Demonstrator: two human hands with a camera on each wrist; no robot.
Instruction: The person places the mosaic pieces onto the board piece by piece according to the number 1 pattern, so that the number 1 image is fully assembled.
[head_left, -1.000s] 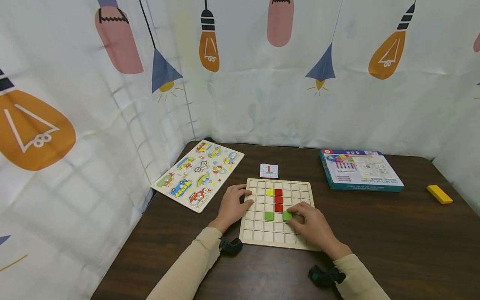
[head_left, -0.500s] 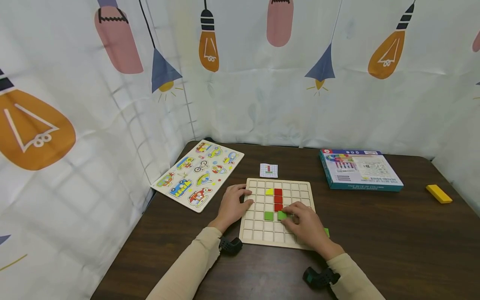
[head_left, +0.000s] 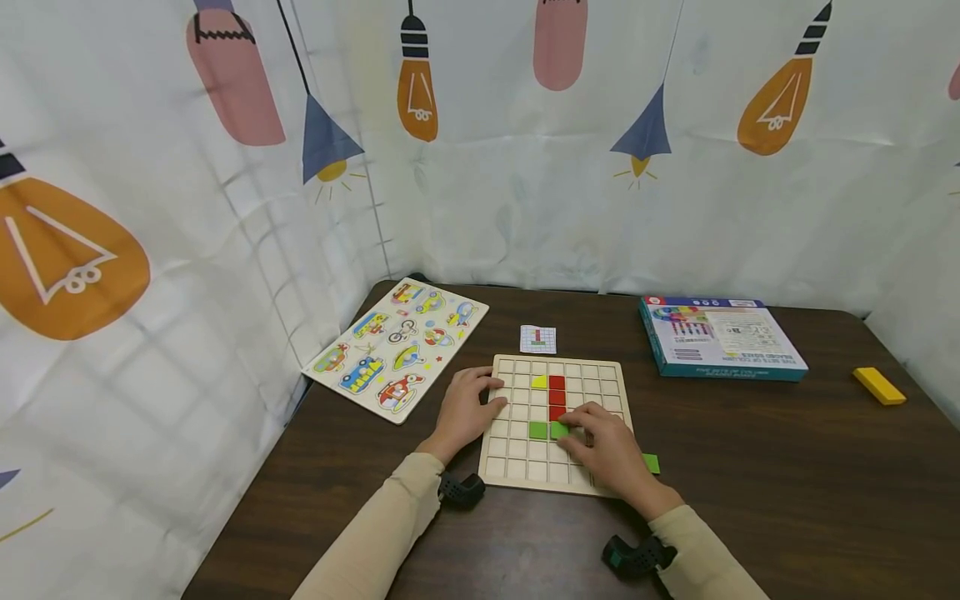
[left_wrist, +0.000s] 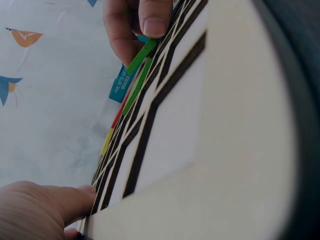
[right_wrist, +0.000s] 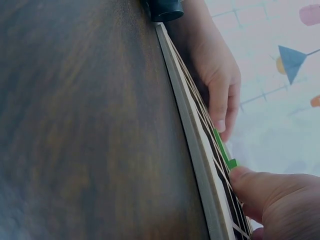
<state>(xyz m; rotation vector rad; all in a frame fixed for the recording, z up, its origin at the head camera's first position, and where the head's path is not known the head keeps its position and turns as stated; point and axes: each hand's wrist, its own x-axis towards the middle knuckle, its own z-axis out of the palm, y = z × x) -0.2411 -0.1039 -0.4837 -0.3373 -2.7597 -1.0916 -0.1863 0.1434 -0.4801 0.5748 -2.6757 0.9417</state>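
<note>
A wooden grid board [head_left: 517, 472] lies on the dark table. My left hand [head_left: 467, 410] rests on its left edge, with index finger and thumb apart. Between thumb and index finger, my right hand [head_left: 611, 450] pinches a green square tile [head_left: 558, 431]. That tile sits just below a column of red tiles [head_left: 557, 382], and is tilted over the grid in the left wrist view. Left of it, another green tile [head_left: 537, 430] lies in a cell. A yellow tile [head_left: 539, 382] with a cut corner is beside the top red one.
Behind the board lies a small pattern card [head_left: 538, 339]. A vehicle puzzle board [head_left: 395, 350] is at back left, a flat box [head_left: 723, 339] at back right. Farther right is a yellow block [head_left: 879, 386]. One more green piece [head_left: 651, 463] shows by the board's right edge.
My right hand has moved left with the green tile, to beneath the red column. The green piece by the right edge has come into view from behind that hand. My left hand stays put.
</note>
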